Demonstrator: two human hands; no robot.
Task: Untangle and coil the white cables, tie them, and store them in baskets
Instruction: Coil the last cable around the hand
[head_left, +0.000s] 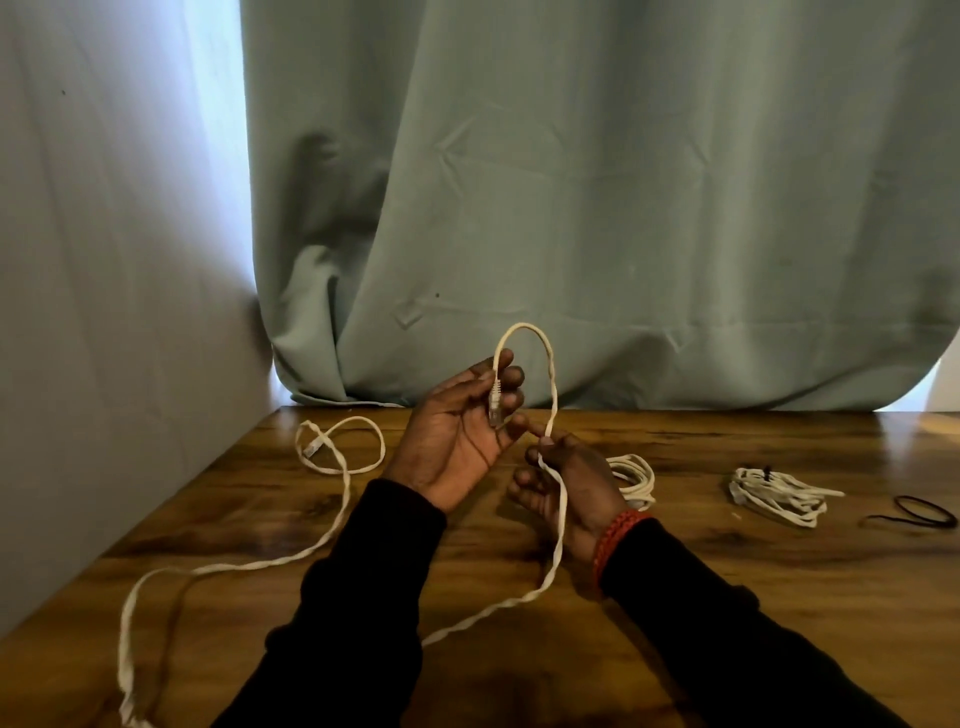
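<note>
Cable (551, 364) arches above the table (519, 571): I see my left hand (457, 436) grasping its plug end against the palm, my right hand (566, 483) pinching the run below. Remaining length trails left across the wood.

**Black sleeves and a red bracelet**

The person is wearing long black sleeves on both arms, left sleeve (363, 587) and right sleeve (691, 613), each reaching down to the wrist, fabric bunching a little at the cuffs. On the right wrist they're sporting a red-orange braided bracelet (615, 540), looping around a couple of times.
</note>
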